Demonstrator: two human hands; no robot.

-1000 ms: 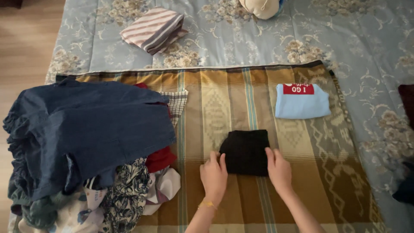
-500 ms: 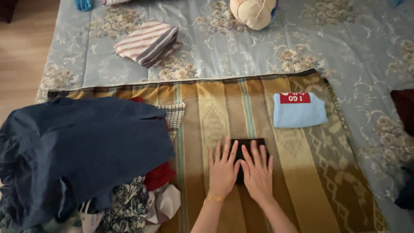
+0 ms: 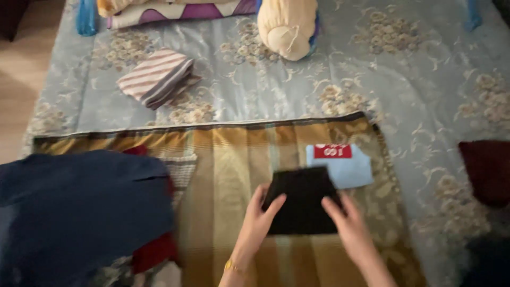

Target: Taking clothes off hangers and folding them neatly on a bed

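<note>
Over the striped cloth [image 3: 228, 159], both hands' grip (left hand [image 3: 258, 217], right hand [image 3: 348, 226]) clasps the folded black garment [image 3: 303, 202] between them.

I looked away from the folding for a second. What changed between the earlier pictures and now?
Both hands, pressed flat on the folded black garment half a second ago, now grip its sides: left hand, right hand. Its far edge now overlaps the light blue folded shirt. The striped folded cloth and the dark blue pile stayed put.

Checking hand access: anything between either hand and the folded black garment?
Nothing visible. The left hand and right hand already grip the folded black garment at its two sides. The light blue folded shirt lies just beyond it.
</note>
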